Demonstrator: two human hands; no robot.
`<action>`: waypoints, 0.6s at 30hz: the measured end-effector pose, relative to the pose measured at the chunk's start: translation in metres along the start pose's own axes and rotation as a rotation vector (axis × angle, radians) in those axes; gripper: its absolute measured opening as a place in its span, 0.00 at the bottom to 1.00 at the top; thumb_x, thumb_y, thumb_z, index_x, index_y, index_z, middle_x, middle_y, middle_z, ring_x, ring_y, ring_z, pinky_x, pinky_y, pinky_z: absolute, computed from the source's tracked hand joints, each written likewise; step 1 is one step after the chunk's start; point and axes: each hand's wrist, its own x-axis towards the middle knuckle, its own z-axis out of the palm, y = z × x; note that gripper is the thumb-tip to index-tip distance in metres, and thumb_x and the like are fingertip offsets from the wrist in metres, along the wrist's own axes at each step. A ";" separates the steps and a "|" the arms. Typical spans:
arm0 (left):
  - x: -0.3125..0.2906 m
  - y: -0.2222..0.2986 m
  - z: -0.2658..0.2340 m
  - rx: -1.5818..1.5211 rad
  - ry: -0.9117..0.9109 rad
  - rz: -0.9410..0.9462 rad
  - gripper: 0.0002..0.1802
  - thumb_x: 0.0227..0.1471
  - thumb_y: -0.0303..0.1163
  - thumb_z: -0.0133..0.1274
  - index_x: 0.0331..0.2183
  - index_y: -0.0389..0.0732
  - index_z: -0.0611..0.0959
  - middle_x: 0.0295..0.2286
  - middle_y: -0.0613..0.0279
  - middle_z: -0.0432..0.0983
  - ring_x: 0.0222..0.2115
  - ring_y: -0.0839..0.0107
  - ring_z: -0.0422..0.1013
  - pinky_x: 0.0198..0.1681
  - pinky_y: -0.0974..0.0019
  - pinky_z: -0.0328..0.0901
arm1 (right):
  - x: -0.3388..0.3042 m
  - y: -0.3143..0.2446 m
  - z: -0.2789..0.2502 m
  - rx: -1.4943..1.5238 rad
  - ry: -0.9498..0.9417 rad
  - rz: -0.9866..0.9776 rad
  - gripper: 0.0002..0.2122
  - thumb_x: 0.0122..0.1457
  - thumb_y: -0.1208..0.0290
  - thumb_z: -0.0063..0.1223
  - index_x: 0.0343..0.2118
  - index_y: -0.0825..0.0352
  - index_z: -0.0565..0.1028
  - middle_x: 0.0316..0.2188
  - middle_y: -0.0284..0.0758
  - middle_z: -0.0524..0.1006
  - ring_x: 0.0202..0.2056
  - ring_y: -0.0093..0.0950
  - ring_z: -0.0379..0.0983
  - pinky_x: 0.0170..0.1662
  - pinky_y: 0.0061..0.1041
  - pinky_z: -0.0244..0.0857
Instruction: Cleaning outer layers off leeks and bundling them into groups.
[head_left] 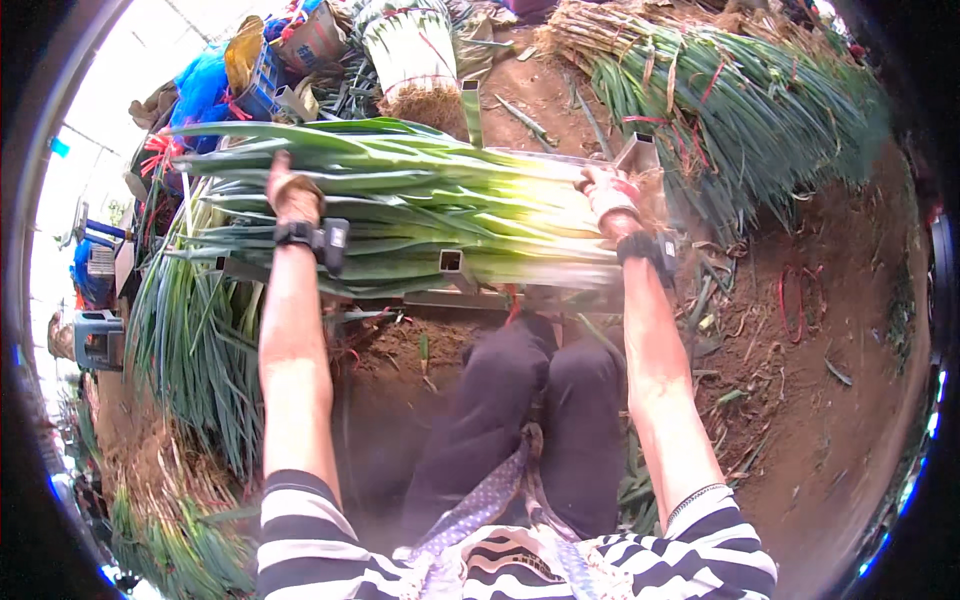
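Observation:
A thick bundle of long green onions point(430, 200) lies sideways across a metal frame point(455, 265) in front of me, green leaves to the left and pale stems to the right. My left hand point(294, 192) grips among the leaves, some of its fingers hidden by them. Over at the stem end, my right hand point(610, 195) is closed on the pale stems, with a whitish wrap on it. Roots show just beyond that hand. The near stems are smeared by motion. Each wrist carries a dark strapped device.
Behind the frame stands a tied bundle of white-stemmed green onions point(410, 50). A large pile of green onions point(720, 100) covers the far right ground. More leaves point(200, 340) hang at the left. A red tie point(797, 300) lies on the brown soil point(800, 420). A grey-blue plastic stool point(98, 340) stands left.

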 end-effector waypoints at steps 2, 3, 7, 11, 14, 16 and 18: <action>0.003 -0.002 -0.012 0.250 0.258 0.353 0.16 0.43 0.42 0.58 0.28 0.39 0.77 0.24 0.62 0.69 0.21 0.68 0.62 0.26 0.66 0.58 | -0.008 -0.013 0.020 -0.002 -0.103 0.133 0.13 0.48 0.59 0.47 0.36 0.53 0.74 0.40 0.35 0.71 0.45 0.37 0.64 0.47 0.38 0.57; 0.011 0.014 -0.027 0.499 0.350 0.530 0.13 0.42 0.42 0.58 0.20 0.43 0.78 0.13 0.67 0.65 0.12 0.72 0.57 0.16 0.67 0.54 | -0.008 -0.026 0.038 -0.014 -0.088 0.210 0.13 0.47 0.58 0.47 0.37 0.52 0.74 0.40 0.36 0.71 0.45 0.37 0.64 0.46 0.38 0.57; -0.053 -0.020 0.038 0.292 0.446 0.241 0.14 0.40 0.41 0.60 0.23 0.40 0.79 0.18 0.63 0.70 0.18 0.70 0.62 0.22 0.64 0.59 | -0.001 -0.013 0.045 -0.075 0.304 -0.078 0.11 0.49 0.63 0.49 0.37 0.54 0.72 0.36 0.34 0.71 0.40 0.35 0.65 0.41 0.33 0.60; -0.057 -0.012 0.037 0.315 0.503 0.117 0.15 0.39 0.42 0.62 0.23 0.42 0.79 0.18 0.63 0.71 0.17 0.71 0.63 0.20 0.66 0.58 | -0.012 -0.030 0.070 -0.033 0.223 -0.115 0.11 0.42 0.62 0.53 0.31 0.50 0.72 0.32 0.32 0.71 0.38 0.34 0.65 0.41 0.34 0.60; -0.042 -0.003 0.012 0.347 0.272 0.292 0.09 0.45 0.39 0.57 0.25 0.44 0.82 0.13 0.66 0.64 0.12 0.73 0.56 0.15 0.66 0.54 | -0.018 -0.033 0.069 0.051 0.182 -0.129 0.09 0.41 0.63 0.53 0.29 0.49 0.72 0.31 0.32 0.70 0.38 0.34 0.65 0.40 0.33 0.60; -0.022 0.029 -0.034 0.713 0.054 0.606 0.12 0.48 0.38 0.55 0.32 0.42 0.80 0.18 0.65 0.68 0.17 0.76 0.58 0.19 0.70 0.58 | -0.020 -0.046 0.063 0.081 0.151 -0.115 0.09 0.41 0.63 0.53 0.29 0.50 0.72 0.31 0.32 0.70 0.38 0.34 0.64 0.39 0.33 0.60; -0.017 0.043 -0.043 0.879 0.214 0.746 0.20 0.40 0.38 0.61 0.34 0.36 0.77 0.24 0.58 0.72 0.21 0.71 0.64 0.27 0.67 0.62 | -0.022 -0.043 0.062 0.034 0.120 -0.108 0.08 0.41 0.64 0.52 0.28 0.50 0.72 0.30 0.31 0.69 0.36 0.33 0.64 0.38 0.32 0.59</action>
